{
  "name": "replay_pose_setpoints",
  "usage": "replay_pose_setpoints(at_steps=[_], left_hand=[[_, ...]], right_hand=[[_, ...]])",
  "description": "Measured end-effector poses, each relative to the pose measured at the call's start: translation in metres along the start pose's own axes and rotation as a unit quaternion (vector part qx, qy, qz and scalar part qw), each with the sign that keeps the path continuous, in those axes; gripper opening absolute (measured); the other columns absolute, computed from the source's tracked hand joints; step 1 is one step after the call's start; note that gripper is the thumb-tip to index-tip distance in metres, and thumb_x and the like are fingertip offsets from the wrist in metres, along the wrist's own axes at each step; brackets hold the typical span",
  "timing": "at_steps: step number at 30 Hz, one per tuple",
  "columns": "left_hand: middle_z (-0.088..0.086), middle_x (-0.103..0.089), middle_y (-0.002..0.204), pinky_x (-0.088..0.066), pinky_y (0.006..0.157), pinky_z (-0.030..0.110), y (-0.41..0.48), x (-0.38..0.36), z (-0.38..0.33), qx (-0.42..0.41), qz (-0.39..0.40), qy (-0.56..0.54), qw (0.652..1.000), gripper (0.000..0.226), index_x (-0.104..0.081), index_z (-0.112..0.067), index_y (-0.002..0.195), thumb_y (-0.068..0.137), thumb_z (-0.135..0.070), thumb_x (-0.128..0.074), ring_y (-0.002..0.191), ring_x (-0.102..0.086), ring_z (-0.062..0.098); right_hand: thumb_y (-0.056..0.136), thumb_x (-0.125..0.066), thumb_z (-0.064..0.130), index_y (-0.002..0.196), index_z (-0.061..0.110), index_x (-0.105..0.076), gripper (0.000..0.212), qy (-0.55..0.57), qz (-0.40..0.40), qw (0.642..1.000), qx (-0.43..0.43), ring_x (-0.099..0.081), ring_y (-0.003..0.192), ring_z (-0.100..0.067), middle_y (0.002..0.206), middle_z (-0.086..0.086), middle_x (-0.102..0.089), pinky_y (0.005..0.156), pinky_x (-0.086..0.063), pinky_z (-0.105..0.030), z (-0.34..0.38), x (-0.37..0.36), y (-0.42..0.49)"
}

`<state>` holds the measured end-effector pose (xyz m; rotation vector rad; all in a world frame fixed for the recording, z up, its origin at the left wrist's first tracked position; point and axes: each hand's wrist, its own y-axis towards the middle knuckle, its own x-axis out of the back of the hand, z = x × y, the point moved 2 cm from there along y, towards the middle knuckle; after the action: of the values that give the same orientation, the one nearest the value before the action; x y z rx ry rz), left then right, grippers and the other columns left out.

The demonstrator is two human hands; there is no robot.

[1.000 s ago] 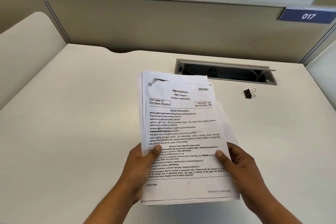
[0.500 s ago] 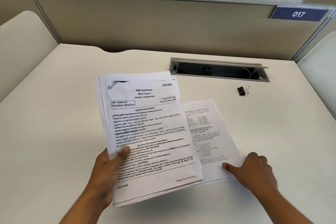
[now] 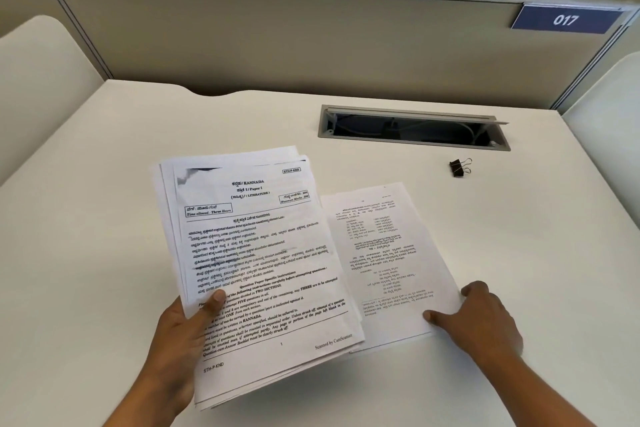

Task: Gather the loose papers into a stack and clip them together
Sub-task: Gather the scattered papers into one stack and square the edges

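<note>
Gripping the paper stack (image 3: 263,263) near-left, the left hand (image 3: 180,340) is pinching it, thumb on top, edges fanning unevenly. Right hand (image 3: 485,319) is pressing a loose sheet (image 3: 388,253) flat, fingers spread, holding nothing. Binder clip (image 3: 460,168) is sitting far right on the desk (image 3: 104,218), open room around it. Small print is blurring out.

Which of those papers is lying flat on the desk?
The single sheet on the right, under the right hand. The thicker stack is lifted and tilted in the left hand.

White papers (image 3: 263,253), seemingly black clip (image 3: 458,168)
</note>
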<state>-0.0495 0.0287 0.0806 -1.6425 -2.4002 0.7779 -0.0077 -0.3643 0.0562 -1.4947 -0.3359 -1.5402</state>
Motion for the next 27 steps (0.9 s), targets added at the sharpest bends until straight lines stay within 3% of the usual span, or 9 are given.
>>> replay_pose_setpoints(at_steps=[9, 15, 18, 21, 24, 27], left_hand=[[0.012, -0.080, 0.103, -0.065, 0.068, 0.040, 0.000, -0.003, -0.001, -0.009, -0.008, -0.003, 1.000, 0.022, -0.069, -0.011, 0.115, 0.094, -0.014, -0.064, 0.085, -0.079, 0.030], [0.012, -0.079, 0.106, -0.064, 0.075, 0.043, 0.003, -0.002, -0.001, -0.012, -0.014, 0.001, 1.000, 0.025, -0.068, -0.011, 0.117, 0.093, -0.015, -0.064, 0.092, -0.077, 0.034], [0.011, -0.080, 0.107, -0.062, 0.079, 0.043, 0.004, 0.002, -0.002, -0.014, -0.017, 0.007, 1.000, 0.027, -0.068, -0.013, 0.119, 0.093, -0.017, -0.065, 0.092, -0.077, 0.034], [0.010, -0.080, 0.105, -0.063, 0.077, 0.043, 0.006, 0.006, -0.005, -0.017, -0.025, 0.013, 0.999, 0.027, -0.068, -0.014, 0.119, 0.092, -0.017, -0.066, 0.091, -0.078, 0.033], [0.009, -0.080, 0.106, -0.062, 0.080, 0.045, 0.009, 0.009, -0.008, -0.020, -0.036, 0.014, 0.999, 0.025, -0.069, -0.014, 0.117, 0.092, -0.017, -0.065, 0.092, -0.077, 0.034], [0.010, -0.080, 0.107, -0.057, 0.087, 0.047, 0.012, 0.010, -0.008, -0.014, -0.043, 0.010, 0.999, 0.025, -0.069, -0.014, 0.118, 0.094, -0.017, -0.065, 0.098, -0.075, 0.037]], right_hand=[[0.066, -0.081, 0.052, 0.115, 0.024, -0.051, 0.065, 0.001, -0.045, 0.999, 0.028, -0.058, 0.107, -0.027, 0.115, 0.000, -0.056, 0.070, -0.044, -0.035, 0.005, 0.001, -0.010], [0.088, -0.061, 0.042, 0.089, 0.024, -0.060, 0.019, 0.051, -0.060, 0.995, 0.060, -0.061, 0.077, -0.029, 0.082, 0.003, -0.066, 0.066, -0.050, -0.035, 0.001, -0.004, -0.012], [0.094, -0.057, 0.031, 0.080, 0.024, -0.065, 0.017, 0.144, -0.039, 0.987, 0.059, -0.062, 0.072, -0.026, 0.074, 0.001, -0.069, 0.068, -0.051, -0.036, -0.005, -0.002, -0.010], [0.095, -0.060, 0.025, 0.087, 0.013, -0.071, 0.018, 0.276, -0.039, 0.960, 0.035, -0.060, 0.069, -0.029, 0.070, -0.004, -0.067, 0.067, -0.048, -0.036, -0.009, 0.008, -0.011], [0.094, -0.064, 0.021, 0.090, 0.004, -0.070, 0.018, 0.395, -0.043, 0.918, 0.001, -0.044, 0.055, -0.027, 0.059, -0.010, -0.053, 0.058, -0.035, -0.031, -0.016, 0.022, -0.014], [0.093, -0.065, 0.022, 0.093, 0.008, -0.069, 0.015, 0.483, -0.046, 0.874, -0.029, -0.029, 0.053, -0.021, 0.069, -0.014, -0.049, 0.055, -0.027, -0.028, -0.019, 0.036, -0.021]])
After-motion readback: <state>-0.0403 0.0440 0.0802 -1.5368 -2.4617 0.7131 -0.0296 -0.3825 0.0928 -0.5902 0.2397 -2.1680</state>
